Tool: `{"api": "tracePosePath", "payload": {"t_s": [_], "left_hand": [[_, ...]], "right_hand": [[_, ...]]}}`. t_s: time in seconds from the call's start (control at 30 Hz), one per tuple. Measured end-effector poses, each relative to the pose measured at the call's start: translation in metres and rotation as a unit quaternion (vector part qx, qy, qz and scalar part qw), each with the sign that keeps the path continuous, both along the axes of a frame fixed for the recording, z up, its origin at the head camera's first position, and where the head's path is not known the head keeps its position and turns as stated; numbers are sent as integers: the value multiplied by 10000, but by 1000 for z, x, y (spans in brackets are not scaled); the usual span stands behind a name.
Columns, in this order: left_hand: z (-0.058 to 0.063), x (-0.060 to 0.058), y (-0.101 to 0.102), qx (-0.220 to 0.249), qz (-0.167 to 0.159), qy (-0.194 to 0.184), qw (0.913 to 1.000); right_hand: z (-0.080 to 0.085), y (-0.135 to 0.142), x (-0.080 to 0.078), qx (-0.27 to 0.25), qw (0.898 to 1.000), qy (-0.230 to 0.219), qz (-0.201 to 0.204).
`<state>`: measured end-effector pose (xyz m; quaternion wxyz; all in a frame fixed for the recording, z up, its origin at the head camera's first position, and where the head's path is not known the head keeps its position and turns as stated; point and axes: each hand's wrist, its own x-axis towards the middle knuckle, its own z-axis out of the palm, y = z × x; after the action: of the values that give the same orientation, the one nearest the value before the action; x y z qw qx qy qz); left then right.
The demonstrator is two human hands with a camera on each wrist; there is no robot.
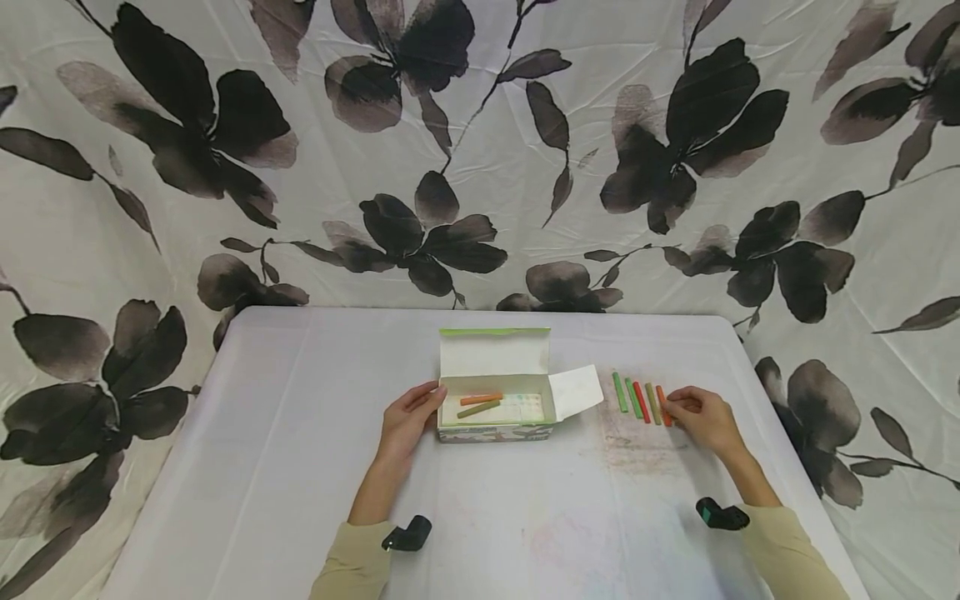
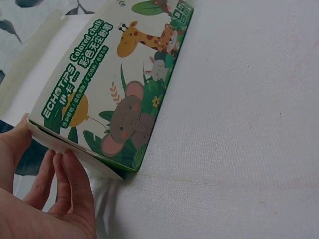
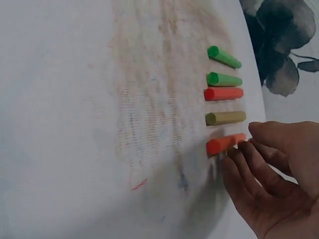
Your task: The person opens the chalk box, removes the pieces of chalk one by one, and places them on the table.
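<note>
My left hand (image 1: 408, 417) pinches box's (image 1: 495, 434) left end, apparently steadying it | my right hand (image 1: 702, 418) touches orange chalk (image 3: 222, 144), pinch: cannot tell | chalk row (image 1: 641, 402) right of box, spaced presumably for grasping

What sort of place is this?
Probably a staged tabletop recording setup: a floral-print cloth backdrop hung behind a white table, with small black wrist-worn devices on the person. Which building or room lies beyond isn't visible.

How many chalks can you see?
7: five chalks in a row on the table by the right hand, two chalks in the open box. More may be hidden inside.
</note>
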<state>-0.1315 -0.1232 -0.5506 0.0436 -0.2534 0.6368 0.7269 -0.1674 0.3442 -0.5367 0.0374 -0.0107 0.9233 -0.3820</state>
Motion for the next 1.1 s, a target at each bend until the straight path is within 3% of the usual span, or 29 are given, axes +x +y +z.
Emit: {"api": "tracePosePath", "payload": {"t_s": [0.13, 0.6, 1.1], "left_hand": [[2, 1, 0, 5, -19, -45, 10000], [2, -1, 1, 15, -38, -81, 10000], [2, -1, 1, -40, -34, -92, 9999]], "right_hand": [[12, -6, -4, 199, 9994, 272, 90], [55, -38, -22, -33, 9956, 629, 697], [77, -92, -35, -608, 9834, 757, 1533]]}}
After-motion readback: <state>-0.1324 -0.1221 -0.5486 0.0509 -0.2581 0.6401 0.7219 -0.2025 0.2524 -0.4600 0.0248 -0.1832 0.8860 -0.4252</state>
